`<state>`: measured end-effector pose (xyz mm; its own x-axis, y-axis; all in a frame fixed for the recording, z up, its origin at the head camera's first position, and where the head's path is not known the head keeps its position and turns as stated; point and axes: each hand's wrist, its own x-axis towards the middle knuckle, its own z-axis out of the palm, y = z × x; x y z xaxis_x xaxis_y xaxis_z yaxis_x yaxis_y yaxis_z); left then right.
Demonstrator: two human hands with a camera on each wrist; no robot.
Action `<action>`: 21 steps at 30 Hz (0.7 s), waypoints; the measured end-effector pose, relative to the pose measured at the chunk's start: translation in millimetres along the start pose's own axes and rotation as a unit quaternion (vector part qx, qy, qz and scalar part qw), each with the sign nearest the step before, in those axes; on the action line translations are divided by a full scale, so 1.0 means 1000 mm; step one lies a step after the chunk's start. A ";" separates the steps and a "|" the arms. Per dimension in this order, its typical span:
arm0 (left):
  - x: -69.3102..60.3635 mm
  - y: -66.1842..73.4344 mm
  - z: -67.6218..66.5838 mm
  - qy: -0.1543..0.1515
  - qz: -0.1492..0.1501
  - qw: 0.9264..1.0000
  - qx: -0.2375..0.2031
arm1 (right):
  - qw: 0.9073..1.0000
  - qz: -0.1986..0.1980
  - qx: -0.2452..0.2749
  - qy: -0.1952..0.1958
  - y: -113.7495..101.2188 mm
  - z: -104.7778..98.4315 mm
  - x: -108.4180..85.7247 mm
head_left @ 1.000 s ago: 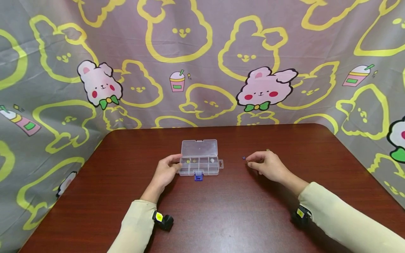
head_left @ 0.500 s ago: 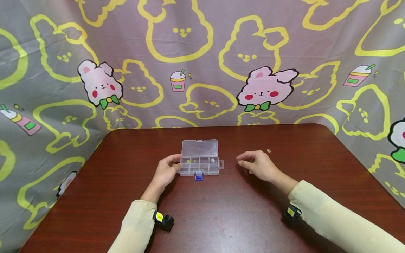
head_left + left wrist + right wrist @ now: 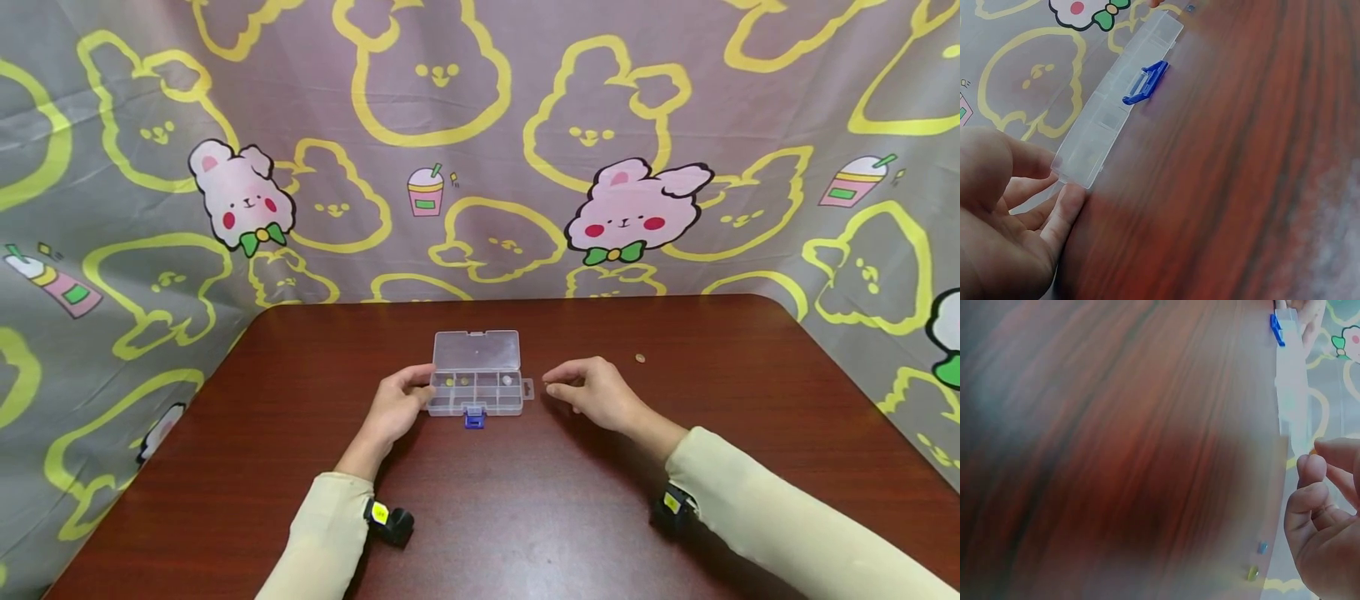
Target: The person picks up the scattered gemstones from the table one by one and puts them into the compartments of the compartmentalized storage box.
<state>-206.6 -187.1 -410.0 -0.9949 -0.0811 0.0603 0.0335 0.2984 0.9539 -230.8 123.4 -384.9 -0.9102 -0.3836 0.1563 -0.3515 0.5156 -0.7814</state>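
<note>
A clear plastic compartment box stands on the table with its lid raised at the back and a blue latch at the front. My left hand grips its left end between thumb and fingers. Small yellowish pieces lie in back compartments on the left, and a whitish piece in the back right one. My right hand, just right of the box, pinches a tiny orange piece, perhaps a bead, mostly hidden by the fingertips.
A small yellowish bead lies on the brown table behind the right hand. Near it in the right wrist view is a small blue bead, not seen in the head view. A patterned curtain hangs along the table's back edge.
My right hand has moved left toward the box, away from the small blue piece, and uncovered the yellowish bead behind it. The left hand and box stay in place.
</note>
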 end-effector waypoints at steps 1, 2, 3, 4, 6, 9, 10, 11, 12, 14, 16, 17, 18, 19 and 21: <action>0.000 0.000 0.000 0.000 0.003 1.000 0.000 | 1.000 0.001 -0.001 -0.001 -0.001 0.001 0.001; 0.000 -0.001 0.000 0.001 0.003 1.000 -0.001 | 1.000 0.001 -0.001 -0.002 -0.003 0.003 0.001; 0.000 -0.001 0.000 0.002 0.002 1.000 -0.001 | 1.000 0.001 -0.001 -0.002 -0.004 0.004 0.002; 0.001 -0.001 0.000 0.002 0.003 1.000 -0.001 | 1.000 0.001 -0.001 -0.002 -0.005 0.005 0.002; 0.001 -0.002 0.000 0.003 0.002 1.000 -0.001 | 1.000 -0.001 0.000 -0.001 -0.008 0.008 0.004; 0.000 -0.001 0.000 0.005 0.000 1.000 -0.004 | 1.000 -0.003 0.003 0.002 -0.012 0.011 0.006; -0.001 0.000 0.000 0.004 0.002 1.000 -0.006 | 1.000 -0.004 0.004 0.003 -0.013 0.012 0.007; -0.001 0.000 0.001 0.004 0.003 1.000 -0.007 | 1.000 -0.007 0.003 0.003 -0.013 0.014 0.007; -0.001 0.001 0.001 0.003 0.004 1.000 -0.008 | 1.000 -0.006 0.004 0.003 -0.014 0.015 0.008; -0.002 0.001 0.001 0.002 0.005 1.000 -0.011 | 1.000 -0.004 0.001 0.003 -0.016 0.017 0.009; -0.002 0.002 0.001 0.001 0.006 1.000 -0.012 | 1.000 -0.006 -0.001 0.000 -0.017 0.020 0.010; -0.002 0.002 0.001 0.001 0.006 1.000 -0.012 | 1.000 -0.006 -0.001 0.000 -0.018 0.021 0.011; -0.002 0.002 0.001 0.002 0.005 1.000 -0.012 | 1.000 -0.004 0.000 0.000 -0.019 0.022 0.011; -0.002 0.002 0.001 0.002 0.005 1.000 -0.013 | 1.000 -0.004 0.000 -0.002 -0.020 0.023 0.012; -0.002 0.002 0.001 0.001 0.003 1.000 -0.012 | 1.000 -0.005 0.004 -0.005 -0.022 0.025 0.013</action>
<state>-204.5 -185.2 -408.2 -0.9944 -0.0820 0.0661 0.0412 0.2755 0.9604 -229.8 88.0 -381.1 -0.9047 -0.3959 0.1573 -0.3579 0.5061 -0.7847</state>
